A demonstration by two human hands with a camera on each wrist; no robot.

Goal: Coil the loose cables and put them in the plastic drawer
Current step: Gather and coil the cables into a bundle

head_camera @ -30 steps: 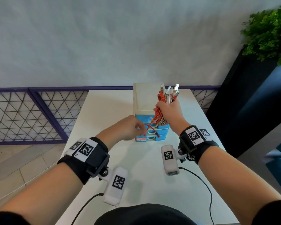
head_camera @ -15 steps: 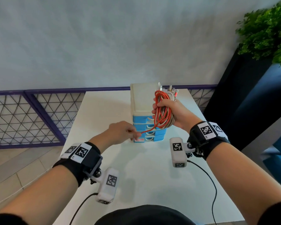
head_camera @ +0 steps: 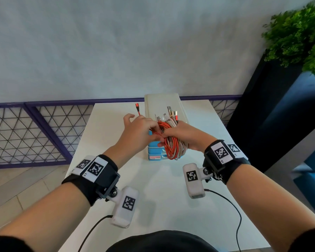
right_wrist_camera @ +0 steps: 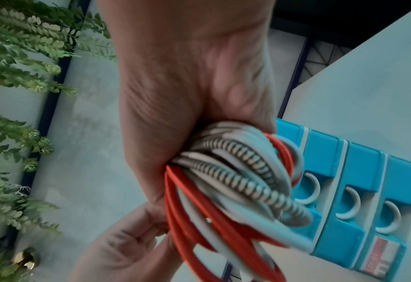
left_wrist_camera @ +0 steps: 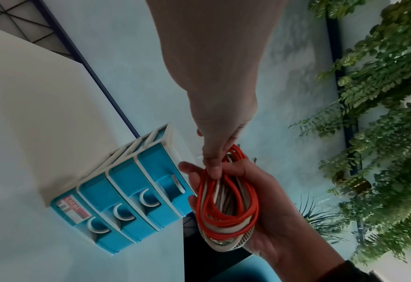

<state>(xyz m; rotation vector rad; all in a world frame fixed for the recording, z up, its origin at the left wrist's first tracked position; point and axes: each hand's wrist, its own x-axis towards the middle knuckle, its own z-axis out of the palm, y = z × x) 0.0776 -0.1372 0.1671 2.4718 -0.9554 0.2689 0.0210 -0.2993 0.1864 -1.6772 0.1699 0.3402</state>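
The right hand [head_camera: 185,135] is squeezing the bundle of cables [head_camera: 172,146] just above and in front of the plastic drawer box [head_camera: 164,106] on the table [head_camera: 153,188]. The left hand [head_camera: 140,131] is pinching the red cable end [head_camera: 137,108], which is pointing away, up past the fingers.

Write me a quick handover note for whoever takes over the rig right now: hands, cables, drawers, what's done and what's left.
Right hand: grips the coiled bundle of orange, white and braided cables, held in front of the drawer unit.
Left hand: pinches the orange cable's loose end, whose plug sticks up past the fingers.
Small blue-and-white plastic drawer unit: on the white table; all visible drawers look closed.
Done: the cables are mostly coiled.
Left: wrap in the orange tail, open a drawer, put the bundle in.
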